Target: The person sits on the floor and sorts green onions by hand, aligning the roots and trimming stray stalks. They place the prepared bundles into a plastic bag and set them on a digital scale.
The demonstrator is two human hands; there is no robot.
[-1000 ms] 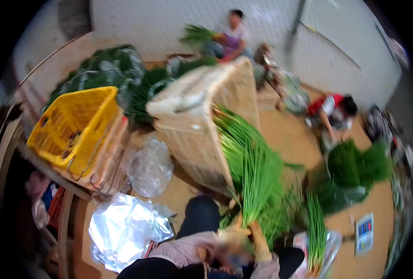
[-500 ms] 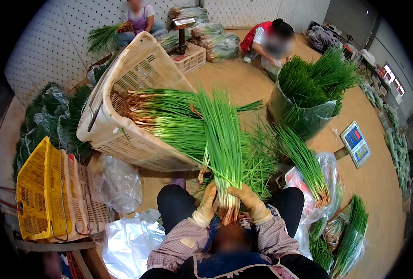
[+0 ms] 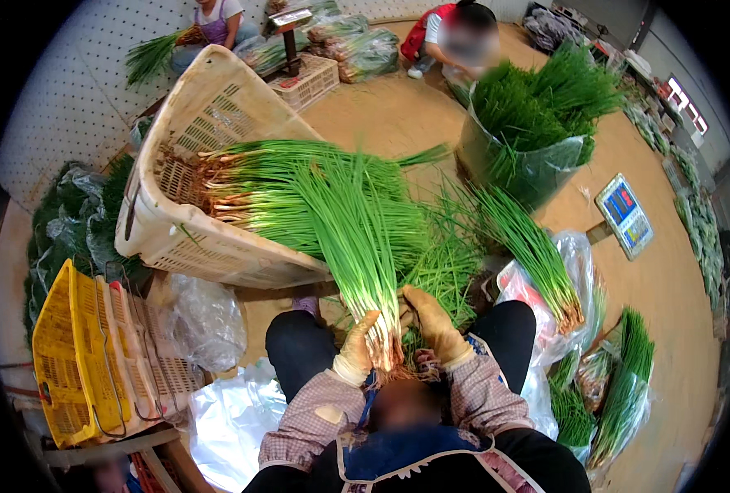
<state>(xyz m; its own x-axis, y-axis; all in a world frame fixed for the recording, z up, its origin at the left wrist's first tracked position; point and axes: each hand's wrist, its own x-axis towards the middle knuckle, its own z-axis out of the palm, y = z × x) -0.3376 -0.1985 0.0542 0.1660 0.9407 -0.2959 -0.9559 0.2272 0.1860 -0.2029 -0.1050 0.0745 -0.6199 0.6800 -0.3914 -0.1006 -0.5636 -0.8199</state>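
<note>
Scallion bunch (image 3: 363, 263): in front of torso, roots toward body, leaves over crate load (image 3: 258, 193).
Left hand (image 3: 355, 348): gloved, gripping root end.
Right hand (image 3: 436, 327): gloved, half-open beside bunch; contact unclear.
Edge: crate (image 3: 242, 261) rim, left.
Room: brown floor (image 3: 381, 107) between crate and bag (image 3: 538, 172).
Change: bunch leans farther left.

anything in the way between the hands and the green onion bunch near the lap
Nothing visible stands in the way. The left hand is on the green onion bunch near its roots; the right hand is close beside it, contact unclear.
</note>
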